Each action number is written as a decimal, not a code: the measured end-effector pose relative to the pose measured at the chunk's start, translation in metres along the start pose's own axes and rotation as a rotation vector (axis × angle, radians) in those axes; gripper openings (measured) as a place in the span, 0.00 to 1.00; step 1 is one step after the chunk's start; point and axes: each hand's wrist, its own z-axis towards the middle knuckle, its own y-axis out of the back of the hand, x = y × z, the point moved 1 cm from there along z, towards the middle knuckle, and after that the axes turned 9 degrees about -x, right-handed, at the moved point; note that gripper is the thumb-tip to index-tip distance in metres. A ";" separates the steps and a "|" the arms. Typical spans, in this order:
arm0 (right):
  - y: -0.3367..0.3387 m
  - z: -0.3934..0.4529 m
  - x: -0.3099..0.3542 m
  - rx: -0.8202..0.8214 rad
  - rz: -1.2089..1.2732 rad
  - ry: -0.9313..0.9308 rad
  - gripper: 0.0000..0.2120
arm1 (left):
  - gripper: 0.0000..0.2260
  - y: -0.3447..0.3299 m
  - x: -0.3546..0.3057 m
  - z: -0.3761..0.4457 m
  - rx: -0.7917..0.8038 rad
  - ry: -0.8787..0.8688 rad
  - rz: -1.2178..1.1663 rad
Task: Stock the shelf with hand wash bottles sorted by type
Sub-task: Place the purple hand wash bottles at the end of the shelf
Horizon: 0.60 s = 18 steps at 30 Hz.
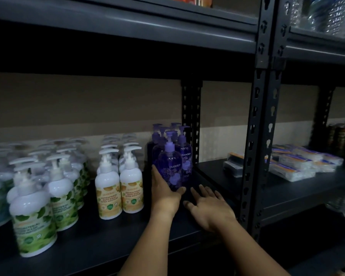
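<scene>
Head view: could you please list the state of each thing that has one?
Front purple bottle: upright, left hand cupping its base.
Left hand: fingers curled round the bottle.
Right hand: open, flat on the shelf.
Yellow-label bottles: upright, in rows.
Green-label bottles: upright, grouped.

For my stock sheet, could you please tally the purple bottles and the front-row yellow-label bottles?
purple bottles: 5, counted by pump heads
front-row yellow-label bottles: 2
Total: 7
</scene>
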 end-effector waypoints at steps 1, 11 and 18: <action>0.000 -0.001 0.000 -0.011 0.005 -0.001 0.33 | 0.54 0.003 -0.001 -0.003 -0.006 -0.012 0.005; -0.002 -0.057 0.038 -0.326 0.019 -0.002 0.22 | 0.21 0.090 -0.024 -0.086 0.113 -0.029 0.120; -0.041 -0.165 0.134 -0.639 0.491 0.214 0.09 | 0.12 0.208 0.005 -0.168 -0.149 -0.099 0.142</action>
